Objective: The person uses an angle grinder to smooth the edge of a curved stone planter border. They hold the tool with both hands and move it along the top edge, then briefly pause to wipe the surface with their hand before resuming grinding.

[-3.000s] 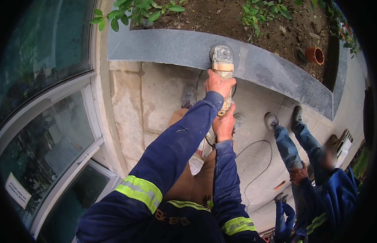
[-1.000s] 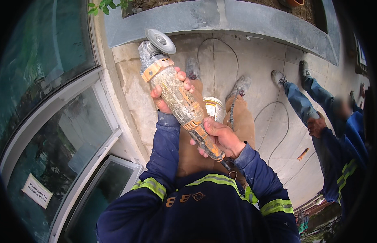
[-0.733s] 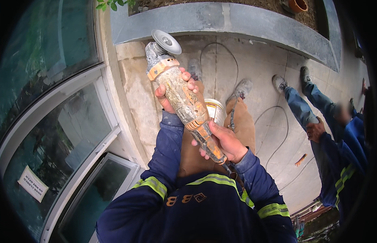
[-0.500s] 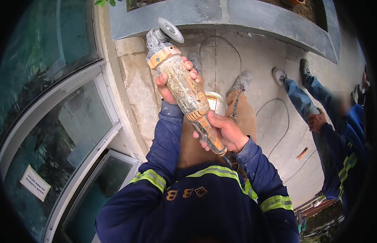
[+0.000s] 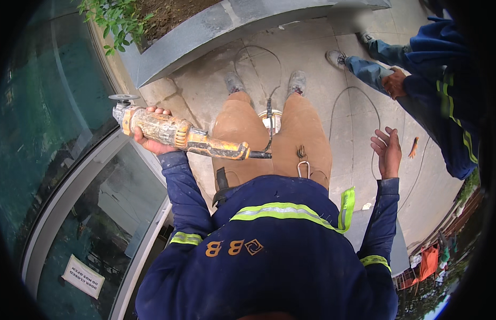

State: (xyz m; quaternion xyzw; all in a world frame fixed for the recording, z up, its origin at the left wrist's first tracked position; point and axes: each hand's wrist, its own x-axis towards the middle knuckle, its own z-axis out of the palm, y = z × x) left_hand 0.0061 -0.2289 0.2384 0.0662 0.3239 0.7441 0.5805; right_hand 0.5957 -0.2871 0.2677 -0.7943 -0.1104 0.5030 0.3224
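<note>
My left hand point(image 5: 153, 128) grips an angle grinder point(image 5: 168, 130) around its body, out to my left. The tool is worn yellow and grey, smeared with dust, and lies nearly level. Its grinding disc point(image 5: 123, 97) sits at the far left end, close to the glass. From the handle end a black power cord point(image 5: 269, 128) runs between my legs. My right hand point(image 5: 387, 152) is held out to the right, palm up with fingers apart, and has nothing in it. A white bucket point(image 5: 271, 120) stands between my legs, partly hidden by them.
A glass door and window point(image 5: 61, 106) with a paper sign point(image 5: 83, 276) line the left. Ahead is a grey planter edge point(image 5: 192, 40) with a leafy plant point(image 5: 115, 24). A co-worker in dark blue point(image 5: 437, 106) is close on the right. Cable loops point(image 5: 333, 106) and an orange-brown item point(image 5: 413, 147) lie on the pavement.
My right hand has let go of the grinder's handle and moved out to the right, opening. The left hand has swung the grinder left and turned it level.
</note>
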